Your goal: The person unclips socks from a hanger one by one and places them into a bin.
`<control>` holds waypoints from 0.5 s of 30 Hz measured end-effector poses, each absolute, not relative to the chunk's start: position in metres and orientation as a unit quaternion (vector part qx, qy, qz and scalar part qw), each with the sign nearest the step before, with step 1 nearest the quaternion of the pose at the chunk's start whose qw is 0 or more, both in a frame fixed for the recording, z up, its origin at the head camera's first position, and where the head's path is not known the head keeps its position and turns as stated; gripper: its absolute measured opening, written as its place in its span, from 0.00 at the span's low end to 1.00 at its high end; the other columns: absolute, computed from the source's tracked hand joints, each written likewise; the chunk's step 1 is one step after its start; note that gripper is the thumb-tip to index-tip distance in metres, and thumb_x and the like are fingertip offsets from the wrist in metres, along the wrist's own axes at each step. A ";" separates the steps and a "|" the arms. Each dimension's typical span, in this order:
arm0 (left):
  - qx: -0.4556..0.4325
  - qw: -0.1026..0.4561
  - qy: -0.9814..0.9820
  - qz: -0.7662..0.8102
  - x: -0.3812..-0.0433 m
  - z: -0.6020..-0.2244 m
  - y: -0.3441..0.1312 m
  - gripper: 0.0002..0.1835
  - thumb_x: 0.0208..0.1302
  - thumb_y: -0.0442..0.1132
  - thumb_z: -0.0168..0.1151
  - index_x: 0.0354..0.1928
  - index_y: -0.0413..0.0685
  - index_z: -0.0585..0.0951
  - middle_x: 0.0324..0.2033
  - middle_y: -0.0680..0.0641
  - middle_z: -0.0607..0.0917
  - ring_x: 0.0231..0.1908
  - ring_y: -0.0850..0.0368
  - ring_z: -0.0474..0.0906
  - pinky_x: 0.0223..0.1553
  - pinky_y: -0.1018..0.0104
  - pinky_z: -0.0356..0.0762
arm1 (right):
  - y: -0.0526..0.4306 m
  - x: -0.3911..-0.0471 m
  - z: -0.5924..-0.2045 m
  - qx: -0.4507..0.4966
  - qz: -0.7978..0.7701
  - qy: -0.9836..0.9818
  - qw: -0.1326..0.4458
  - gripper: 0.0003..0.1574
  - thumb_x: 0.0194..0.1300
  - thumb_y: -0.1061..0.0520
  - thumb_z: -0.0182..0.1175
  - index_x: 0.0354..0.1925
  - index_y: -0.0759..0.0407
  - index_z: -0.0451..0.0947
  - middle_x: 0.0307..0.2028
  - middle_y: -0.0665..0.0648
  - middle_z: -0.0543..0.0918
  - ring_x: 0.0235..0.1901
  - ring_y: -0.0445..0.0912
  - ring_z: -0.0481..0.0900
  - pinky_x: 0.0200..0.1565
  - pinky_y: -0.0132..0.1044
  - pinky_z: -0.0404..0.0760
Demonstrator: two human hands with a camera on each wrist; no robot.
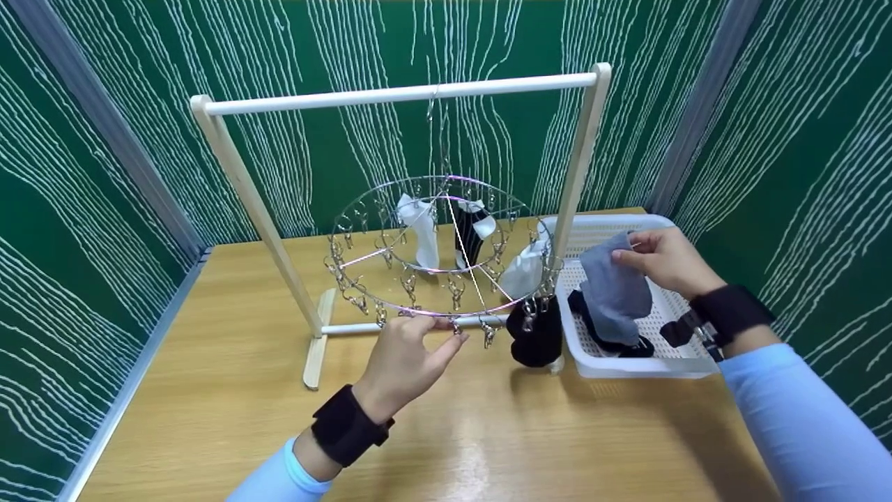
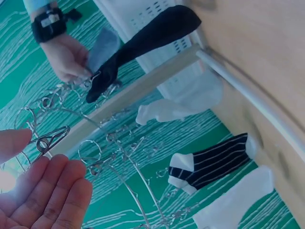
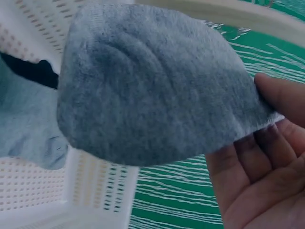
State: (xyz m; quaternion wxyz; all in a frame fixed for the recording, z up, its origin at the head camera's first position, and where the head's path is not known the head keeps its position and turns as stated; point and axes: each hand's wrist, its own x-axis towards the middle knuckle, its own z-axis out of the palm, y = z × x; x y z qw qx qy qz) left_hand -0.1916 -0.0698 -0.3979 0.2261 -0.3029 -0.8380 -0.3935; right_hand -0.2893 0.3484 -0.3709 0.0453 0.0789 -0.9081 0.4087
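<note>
In the head view my right hand [image 1: 665, 261] pinches a grey sock [image 1: 617, 279] by its edge, over the white basket [image 1: 641, 367]. The right wrist view shows this sock [image 3: 152, 90] hanging from thumb and fingertips. At the near rim of a round metal clip hanger [image 1: 411, 312], my left hand [image 1: 408, 355] holds a wire clip [image 2: 45, 143] between thumb and fingers. On the hanger hang a white sock [image 1: 423, 233], a black striped sock [image 1: 468, 240], a pale sock [image 1: 524, 272] and a black sock [image 1: 536, 335]. Another grey sock [image 3: 31, 124] lies in the basket.
A wooden rack [image 1: 244, 181] with a white top bar [image 1: 334, 99] carries the hanger. Several clips on the ring hold nothing. The rack stands on a wooden table [image 1: 230, 362], with green patterned walls [image 1: 265, 42] around it. Black cloth [image 1: 592, 328] lies in the basket.
</note>
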 end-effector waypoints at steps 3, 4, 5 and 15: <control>-0.302 0.225 -0.840 -0.390 -0.191 -0.397 -0.070 0.08 0.66 0.37 0.77 0.39 0.37 0.91 0.36 0.41 0.95 0.41 0.48 0.94 0.48 0.53 0.90 | 0.349 -0.300 -0.378 0.063 0.422 -0.904 0.027 0.14 0.77 0.60 0.66 0.48 0.73 0.84 0.27 0.38 0.83 0.26 0.31 0.77 0.29 0.27 0.78; -0.301 0.224 -0.841 -0.390 -0.191 -0.397 -0.070 0.08 0.67 0.37 0.77 0.39 0.37 0.91 0.36 0.41 0.95 0.41 0.48 0.94 0.48 0.53 0.90 | 0.350 -0.303 -0.381 0.059 0.425 -0.903 0.021 0.15 0.77 0.60 0.66 0.50 0.74 0.84 0.26 0.38 0.83 0.25 0.31 0.76 0.28 0.27 0.77; -0.301 0.222 -0.842 -0.389 -0.191 -0.397 -0.070 0.08 0.67 0.37 0.77 0.39 0.37 0.91 0.37 0.41 0.95 0.41 0.48 0.94 0.48 0.53 0.90 | 0.350 -0.306 -0.384 0.056 0.428 -0.902 0.015 0.16 0.77 0.60 0.65 0.51 0.75 0.83 0.26 0.39 0.83 0.24 0.32 0.75 0.27 0.27 0.76; -0.300 0.224 -0.840 -0.393 -0.190 -0.399 -0.070 0.08 0.66 0.37 0.78 0.39 0.37 0.91 0.37 0.40 0.95 0.41 0.47 0.94 0.49 0.53 0.91 | 0.354 -0.323 -0.413 0.037 0.432 -0.900 -0.048 0.27 0.75 0.62 0.66 0.63 0.81 0.75 0.36 0.48 0.86 0.24 0.33 0.77 0.28 0.28 0.80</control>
